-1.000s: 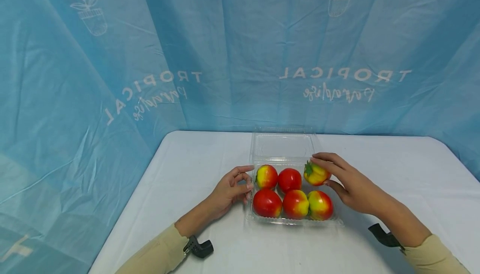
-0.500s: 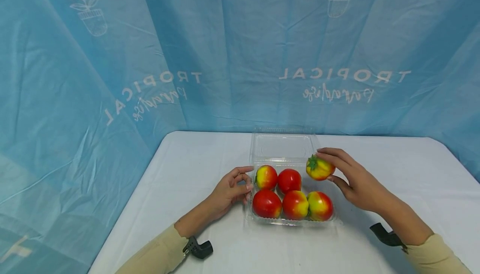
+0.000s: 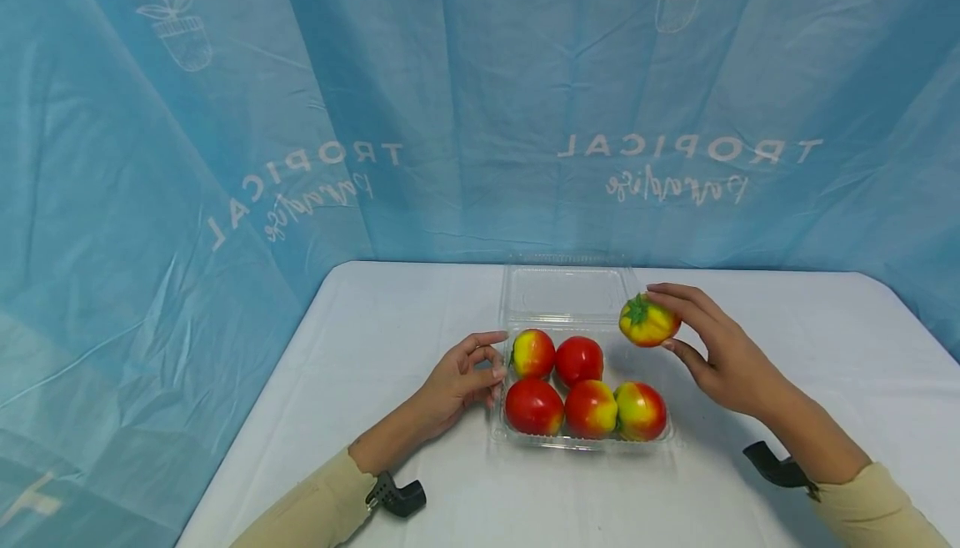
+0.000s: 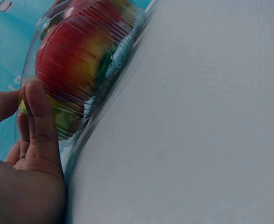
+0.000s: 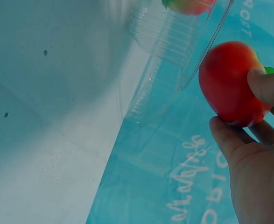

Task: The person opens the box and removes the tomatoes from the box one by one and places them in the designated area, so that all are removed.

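My right hand [image 3: 723,356] grips a red-and-yellow tomato-like fruit [image 3: 649,320] with a green leafy top. It holds the fruit raised above the back right of a clear plastic clamshell container [image 3: 581,443]; in the right wrist view the fruit [image 5: 230,81] shows its red side, thumb and fingers around it. My left hand [image 3: 459,377] holds the container's left side with curled fingers. The left wrist view shows those fingers [image 4: 41,116] at the ribbed wall. Similar fruits sit inside: two in the back row, three in front, including a red one [image 3: 534,407].
The container's transparent lid [image 3: 567,291] lies open toward the back of the white-covered table [image 3: 405,314]. A blue printed curtain [image 3: 495,106] hangs directly behind the table and along the left side. Dark wrist straps with camera mounts [image 3: 401,495] are on both forearms.
My right hand has lifted the fruit up and to the right, out of the container's back right spot, turning its leafy top more into view. The left hand has stayed in place.
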`<control>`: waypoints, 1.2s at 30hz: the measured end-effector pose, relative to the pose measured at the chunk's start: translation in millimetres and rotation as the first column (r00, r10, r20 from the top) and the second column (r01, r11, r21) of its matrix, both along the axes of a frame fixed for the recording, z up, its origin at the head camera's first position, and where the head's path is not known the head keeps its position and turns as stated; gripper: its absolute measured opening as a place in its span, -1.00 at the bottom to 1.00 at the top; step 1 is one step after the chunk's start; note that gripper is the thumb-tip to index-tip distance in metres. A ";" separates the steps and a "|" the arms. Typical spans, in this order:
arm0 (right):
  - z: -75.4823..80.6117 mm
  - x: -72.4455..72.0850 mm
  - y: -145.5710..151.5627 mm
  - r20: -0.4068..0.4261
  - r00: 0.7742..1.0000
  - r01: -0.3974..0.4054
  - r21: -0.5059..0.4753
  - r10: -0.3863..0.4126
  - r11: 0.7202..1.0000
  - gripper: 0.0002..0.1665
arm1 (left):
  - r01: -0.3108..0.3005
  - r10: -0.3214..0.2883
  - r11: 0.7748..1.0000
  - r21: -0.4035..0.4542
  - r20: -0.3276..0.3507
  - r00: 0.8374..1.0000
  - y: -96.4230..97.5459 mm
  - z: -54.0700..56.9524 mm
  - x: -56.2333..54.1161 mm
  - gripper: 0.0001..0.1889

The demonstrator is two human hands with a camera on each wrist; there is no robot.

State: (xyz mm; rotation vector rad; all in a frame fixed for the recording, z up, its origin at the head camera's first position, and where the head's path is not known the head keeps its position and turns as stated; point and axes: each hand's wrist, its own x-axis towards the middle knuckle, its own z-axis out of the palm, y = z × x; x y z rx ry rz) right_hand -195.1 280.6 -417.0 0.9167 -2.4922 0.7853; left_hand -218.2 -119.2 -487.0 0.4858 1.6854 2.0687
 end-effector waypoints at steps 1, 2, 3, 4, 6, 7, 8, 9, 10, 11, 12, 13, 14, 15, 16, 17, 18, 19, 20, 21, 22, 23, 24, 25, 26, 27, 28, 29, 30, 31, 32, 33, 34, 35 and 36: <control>0.1 -0.1 0.5 -0.002 1.000 0.005 -0.001 -0.005 1.000 0.05 | 0.000 0.000 1.000 -0.001 -0.001 1.000 0.0 0.3 0.0 -0.37; 0.2 -0.2 0.9 -0.004 1.000 0.010 -0.001 -0.010 1.000 0.05 | 0.001 -0.001 1.000 0.000 -0.001 1.000 0.0 0.4 0.0 -0.37; 0.4 -0.5 1.6 -0.008 1.000 0.015 -0.002 -0.015 1.000 0.05 | 0.001 -0.001 1.000 0.001 -0.002 1.000 0.2 0.5 -0.1 -0.37; 0.8 -0.8 2.3 -0.013 1.000 0.018 -0.004 -0.019 1.000 0.05 | 0.002 -0.002 1.000 0.002 -0.003 1.000 0.4 0.7 -0.2 -0.38; 1.7 -1.3 3.5 -0.022 0.999 0.027 -0.006 -0.027 1.000 0.04 | 0.002 -0.002 1.000 0.003 -0.004 1.000 1.2 1.4 -0.4 -0.38; 2.0 -1.6 4.3 -0.027 0.999 0.028 -0.008 -0.029 1.000 0.04 | 0.002 -0.002 1.000 0.004 -0.004 1.000 1.6 1.7 -0.5 -0.38; 2.3 -1.9 5.0 -0.029 0.999 0.028 -0.011 -0.028 1.000 0.04 | 0.003 -0.003 1.000 0.004 -0.005 1.000 2.0 1.9 -0.5 -0.38; 2.5 -2.3 5.6 -0.032 0.999 0.027 -0.017 -0.028 0.999 0.04 | 0.003 -0.003 1.000 0.004 -0.006 1.000 2.3 2.2 -0.6 -0.38; 2.6 -2.6 6.1 -0.035 0.999 0.026 -0.022 -0.027 0.999 0.04 | 0.003 -0.003 1.000 0.004 -0.006 1.000 2.5 2.5 -0.5 -0.38; 2.7 -2.9 6.6 -0.037 0.999 0.025 -0.029 -0.026 0.999 0.04 | 0.003 -0.003 1.000 0.003 -0.005 1.000 2.6 2.8 -0.4 -0.38; 2.6 -3.1 7.0 -0.039 0.999 0.023 -0.038 -0.025 0.999 0.04 | 0.003 -0.003 1.000 0.002 -0.005 1.000 2.6 2.9 -0.3 -0.38; 2.5 -3.4 7.3 -0.040 0.999 0.023 -0.047 -0.025 0.999 0.04 | 0.004 -0.004 1.000 0.002 -0.003 1.000 2.6 3.1 -0.2 -0.38; 2.4 -3.7 7.6 -0.038 0.999 0.024 -0.058 -0.026 0.998 0.05 | 0.004 -0.004 1.000 0.003 -0.003 1.000 2.5 3.1 -0.2 -0.38; 2.3 -4.1 8.0 -0.038 0.999 0.027 -0.068 -0.030 0.997 0.06 | 0.005 -0.005 1.000 0.003 -0.003 1.000 2.5 3.3 -0.2 -0.38; 2.0 -4.4 8.3 -0.035 0.999 0.031 -0.078 -0.034 0.996 0.06 | 0.005 -0.005 1.000 0.002 -0.003 1.000 2.5 3.6 -0.2 -0.37; 1.8 -4.7 8.6 -0.032 0.999 0.034 -0.087 -0.037 0.996 0.07 | 0.006 -0.006 1.000 0.002 -0.005 1.000 2.6 3.7 -0.2 -0.37; 1.5 -5.1 8.9 -0.027 0.999 0.038 -0.096 -0.041 0.995 0.07 | 0.007 -0.007 1.000 0.001 -0.006 1.000 2.6 3.7 -0.2 -0.37; 1.2 -5.4 9.1 -0.021 0.999 0.042 -0.103 -0.044 0.994 0.07 | 0.007 -0.007 1.000 0.001 -0.007 1.000 2.6 3.7 -0.3 -0.37; 0.9 -5.8 9.3 -0.014 0.999 0.045 -0.110 -0.047 0.993 0.07 | 0.008 -0.008 1.000 0.002 -0.008 1.000 2.4 3.1 -0.5 -0.37; 0.5 -6.1 9.5 -0.010 0.999 0.046 -0.115 -0.048 0.992 0.06 | 0.007 -0.007 1.000 0.002 -0.007 1.000 2.2 3.1 -0.4 -0.37; 0.1 -6.4 9.6 -0.005 0.999 0.047 -0.122 -0.048 0.991 0.06 | 0.007 -0.007 1.000 0.002 -0.008 1.000 2.0 2.8 -0.4 -0.37; -0.2 -6.6 9.8 -0.002 0.999 0.048 -0.127 -0.049 0.991 0.06 | 0.008 -0.008 1.000 0.004 -0.007 1.000 1.7 2.4 -0.5 -0.37; -0.6 -6.8 9.9 0.001 0.999 0.049 -0.133 -0.049 0.990 0.06 | 0.008 -0.008 1.000 0.004 -0.006 1.000 1.4 2.0 -0.4 -0.37; -1.0 -7.1 10.0 0.003 0.999 0.051 -0.138 -0.051 0.989 0.05 | 0.010 -0.010 1.000 0.005 -0.006 1.000 1.0 1.6 -0.4 -0.37; -1.4 -7.3 10.1 0.005 0.999 0.054 -0.142 -0.054 0.988 0.05 | 0.012 -0.012 1.000 0.004 -0.006 1.000 0.6 1.2 -0.4 -0.36; -1.7 -7.4 10.3 0.005 0.998 0.059 -0.146 -0.059 0.988 0.05 | 0.014 -0.014 1.000 0.001 -0.007 1.000 0.3 1.2 -0.2 -0.36; -2.0 -7.5 10.6 0.007 0.998 0.065 -0.151 -0.064 0.986 0.05 | 0.016 -0.016 1.000 -0.002 -0.008 1.000 0.0 0.6 -0.2 -0.36; -2.3 -7.6 10.8 0.010 0.997 0.071 -0.155 -0.070 0.985 0.04 | 0.017 -0.017 1.000 -0.003 -0.008 1.000 -0.4 0.2 -0.2 -0.36; -2.7 -7.8 11.2 0.012 0.997 0.077 -0.160 -0.076 0.984 0.04 | 0.018 -0.018 1.000 -0.006 -0.007 1.000 -0.7 -0.3 -0.2 -0.37; -3.1 -7.9 11.6 0.013 0.997 0.082 -0.165 -0.081 0.983 0.04 | 0.019 -0.019 1.000 -0.007 -0.006 1.000 -1.0 -0.9 -0.3 -0.37; -3.5 -8.1 12.0 0.013 0.996 0.087 -0.173 -0.086 0.981 0.03 | 0.019 -0.019 1.000 -0.008 -0.004 1.000 -1.2 -1.4 -0.4 -0.38; -4.0 -8.4 12.5 0.014 0.996 0.090 -0.183 -0.089 0.979 0.03 | 0.019 -0.019 1.000 -0.007 -0.002 1.000 -1.4 -1.6 -0.4 -0.38; -4.5 -8.7 13.0 0.013 0.996 0.092 -0.191 -0.092 0.977 0.02 | 0.019 -0.019 1.000 -0.005 0.000 1.000 -1.6 -1.8 -0.5 -0.38; -4.9 -9.0 13.4 0.012 0.996 0.093 -0.200 -0.092 0.975 0.02 | 0.020 -0.020 1.000 -0.004 0.001 1.000 -1.7 -2.1 -0.6 -0.39; -5.5 -9.3 13.8 0.010 0.996 0.094 -0.207 -0.094 0.974 0.02 | 0.022 -0.022 1.000 -0.003 0.002 1.000 -1.9 -2.3 -0.6 -0.39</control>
